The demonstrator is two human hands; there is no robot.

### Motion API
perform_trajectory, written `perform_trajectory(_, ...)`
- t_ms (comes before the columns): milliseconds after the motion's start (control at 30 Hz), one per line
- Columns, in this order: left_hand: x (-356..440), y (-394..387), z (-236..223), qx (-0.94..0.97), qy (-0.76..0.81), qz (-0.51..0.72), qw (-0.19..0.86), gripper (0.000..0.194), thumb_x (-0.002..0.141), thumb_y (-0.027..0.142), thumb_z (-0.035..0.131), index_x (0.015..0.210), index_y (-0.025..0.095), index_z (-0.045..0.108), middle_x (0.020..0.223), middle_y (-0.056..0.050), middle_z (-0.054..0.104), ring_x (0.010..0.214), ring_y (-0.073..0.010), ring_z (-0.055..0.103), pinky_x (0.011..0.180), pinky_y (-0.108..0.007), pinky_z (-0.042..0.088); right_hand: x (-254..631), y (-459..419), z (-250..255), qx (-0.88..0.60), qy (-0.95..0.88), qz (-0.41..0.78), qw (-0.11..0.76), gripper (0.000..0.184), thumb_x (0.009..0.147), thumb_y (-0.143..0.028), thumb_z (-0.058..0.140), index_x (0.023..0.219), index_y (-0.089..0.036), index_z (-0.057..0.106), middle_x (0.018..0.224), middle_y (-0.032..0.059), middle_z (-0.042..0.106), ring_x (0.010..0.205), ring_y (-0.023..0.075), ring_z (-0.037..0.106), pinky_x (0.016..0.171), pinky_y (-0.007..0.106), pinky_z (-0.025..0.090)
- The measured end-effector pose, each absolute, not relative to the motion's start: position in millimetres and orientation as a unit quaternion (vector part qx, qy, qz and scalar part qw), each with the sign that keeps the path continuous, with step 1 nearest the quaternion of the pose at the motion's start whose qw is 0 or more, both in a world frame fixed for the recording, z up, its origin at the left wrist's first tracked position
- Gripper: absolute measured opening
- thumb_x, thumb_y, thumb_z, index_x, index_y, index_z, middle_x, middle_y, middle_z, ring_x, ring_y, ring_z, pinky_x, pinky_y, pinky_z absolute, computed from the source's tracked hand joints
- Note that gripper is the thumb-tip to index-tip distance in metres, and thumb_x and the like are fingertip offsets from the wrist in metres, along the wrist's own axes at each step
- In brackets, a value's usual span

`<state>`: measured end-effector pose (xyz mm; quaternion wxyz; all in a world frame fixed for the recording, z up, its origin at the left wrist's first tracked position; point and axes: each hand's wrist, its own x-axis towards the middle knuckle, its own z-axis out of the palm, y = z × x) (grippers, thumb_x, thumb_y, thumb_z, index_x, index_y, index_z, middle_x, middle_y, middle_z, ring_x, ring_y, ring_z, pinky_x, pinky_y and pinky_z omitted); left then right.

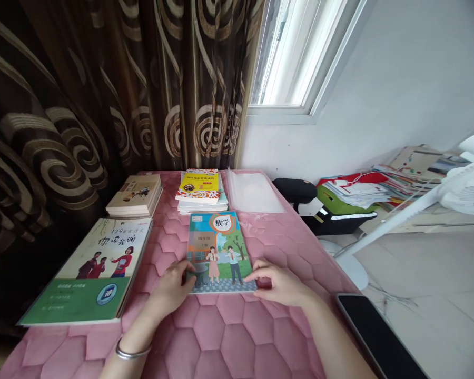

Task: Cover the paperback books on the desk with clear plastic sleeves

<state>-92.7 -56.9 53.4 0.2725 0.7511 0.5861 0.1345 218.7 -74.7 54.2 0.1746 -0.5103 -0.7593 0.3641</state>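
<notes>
Math textbook (220, 252) flat on pink padded surface (233, 337), center of frame; left hand (173, 288) and right hand (274, 283) lightly pinch its lower side edges. Large green-white book stack (89, 268) lower left; phone (379, 334) lower right.

Brown patterned curtain (150, 89) beside bright window (296, 52)
</notes>
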Motion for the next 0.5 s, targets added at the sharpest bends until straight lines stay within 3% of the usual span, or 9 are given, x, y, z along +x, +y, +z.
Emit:
perform_trajectory(100, -75.3, -62.2, 50.1, 0.707, 0.671, 0.114, 0.194, 0.02, 0.088, 0.021, 0.048, 0.108, 0.017, 0.053, 0.102, -0.011, 0.065, 0.095, -0.023, 0.064, 0.078, -0.033, 0.047, 215.2, -75.7, 55.5, -0.507, -0.767, 0.353, 0.171, 0.029, 0.076, -0.022, 0.065, 0.103, -0.032, 0.072, 0.099, 0.0004, 0.056, 0.095, 0.0167, 0.058, 0.086, 0.027, 0.046)
perform_trajectory(200, -65.5, -67.4, 51.5, 0.693, 0.706, 0.062, 0.134, 0.026, 0.091, 0.024, 0.046, 0.114, 0.013, 0.048, 0.105, -0.016, 0.067, 0.098, -0.0287, 0.066, 0.081, -0.039, 0.046, 206.1, -72.4, 54.3, -0.545, -0.759, 0.315, 0.164, 0.011, 0.084, -0.031, 0.062, 0.088, -0.027, 0.071, 0.092, 0.0004, 0.055, 0.083, 0.0151, 0.058, 0.077, 0.027, 0.047)
perform_trajectory(300, -65.2, -68.9, 56.0, 0.689, 0.711, 0.04, 0.131, 0.024, 0.091, 0.026, 0.046, 0.111, 0.014, 0.048, 0.102, -0.016, 0.07, 0.099, -0.029, 0.067, 0.084, -0.04, 0.045, 195.9, -59.4, 49.8, -0.6, -0.758, 0.212, 0.139, 0.019, 0.083, -0.035, 0.064, 0.07, -0.021, 0.061, 0.085, 0.0009, 0.053, 0.078, 0.0163, 0.056, 0.073, 0.029, 0.045)
perform_trajectory(400, -67.7, -68.0, 57.4, 0.681, 0.718, 0.039, 0.134, 0.022, 0.092, 0.028, 0.046, 0.108, 0.013, 0.049, 0.099, -0.016, 0.071, 0.098, -0.0287, 0.068, 0.085, -0.04, 0.045, 188.6, -35.5, 44.9, -0.601, -0.785, 0.098, 0.113, 0.026, 0.085, -0.041, 0.063, 0.07, -0.02, 0.058, 0.093, 0.0046, 0.055, 0.089, 0.021, 0.055, 0.079, 0.034, 0.044)
perform_trajectory(500, -66.4, -67.7, 50.9, 0.669, 0.721, 0.076, 0.161, 0.026, 0.093, 0.028, 0.043, 0.112, 0.011, 0.046, 0.101, -0.019, 0.071, 0.098, -0.0304, 0.068, 0.083, -0.041, 0.046, 181.7, -5.1, 42.9, -0.606, -0.788, 0.046, 0.098, 0.026, 0.089, -0.044, 0.058, 0.085, -0.018, 0.062, 0.111, 0.0117, 0.056, 0.107, 0.0267, 0.053, 0.091, 0.041, 0.041)
